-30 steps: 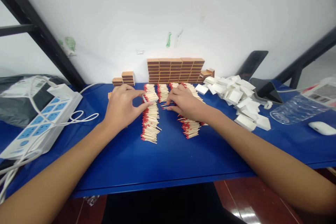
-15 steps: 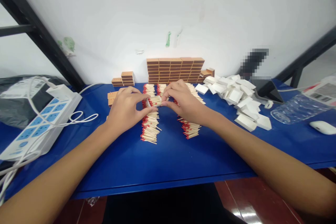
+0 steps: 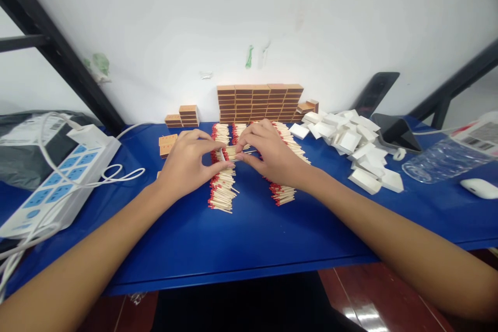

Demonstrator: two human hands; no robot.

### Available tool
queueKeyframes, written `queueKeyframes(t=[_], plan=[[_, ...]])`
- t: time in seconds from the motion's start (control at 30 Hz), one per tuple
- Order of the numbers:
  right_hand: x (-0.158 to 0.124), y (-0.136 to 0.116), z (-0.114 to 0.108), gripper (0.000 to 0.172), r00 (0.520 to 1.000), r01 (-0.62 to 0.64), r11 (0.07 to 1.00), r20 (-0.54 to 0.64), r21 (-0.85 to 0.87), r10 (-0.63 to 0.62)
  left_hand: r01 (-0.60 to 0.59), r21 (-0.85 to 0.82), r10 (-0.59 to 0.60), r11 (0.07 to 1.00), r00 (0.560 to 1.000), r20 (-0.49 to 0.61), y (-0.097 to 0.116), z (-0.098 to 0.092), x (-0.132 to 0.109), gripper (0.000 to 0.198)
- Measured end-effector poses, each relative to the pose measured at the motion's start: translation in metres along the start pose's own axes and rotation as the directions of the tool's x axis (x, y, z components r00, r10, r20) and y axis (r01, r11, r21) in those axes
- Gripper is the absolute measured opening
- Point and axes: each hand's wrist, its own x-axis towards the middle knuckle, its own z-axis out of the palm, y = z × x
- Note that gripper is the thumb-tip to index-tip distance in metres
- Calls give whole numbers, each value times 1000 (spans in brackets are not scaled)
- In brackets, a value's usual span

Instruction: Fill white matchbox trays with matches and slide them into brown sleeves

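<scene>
My left hand [image 3: 190, 155] is closed on a small white matchbox tray [image 3: 222, 155], with thumb and fingers at its ends. My right hand [image 3: 268, 150] pinches a bunch of matches [image 3: 231, 153] at the tray; a few sticks poke out to the right past the fingertips. Under and around both hands lie rows of red-headed matches, one row on the left [image 3: 222, 187] and one on the right [image 3: 283, 193], partly covered by my right hand. The fingers hide much of the tray.
A wall of stacked matchboxes [image 3: 260, 104] stands at the back, with smaller stacks [image 3: 189, 114] to its left. White trays [image 3: 348, 137] are heaped at right, near a phone [image 3: 376, 92], a plastic bottle [image 3: 439, 162] and a white mouse [image 3: 479, 188]. A power strip [image 3: 62, 187] lies left.
My right fingers have shifted slightly left over the tray, and match sticks now show between and beyond them. My left hand stays nearly in place with the tray.
</scene>
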Motion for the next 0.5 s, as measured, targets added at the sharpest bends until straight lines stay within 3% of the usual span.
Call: queueKeyframes(t=[0.17,0.5], plan=[[0,2,0,3,1000,2,1000,18,-5,-2,-43,-52,45,998,999,30,-3,3,-1,36],[-2,0,-3,7,997,-15,999,72,30,13,-1,-71,7,997,996,85,-1,2,-1,35]])
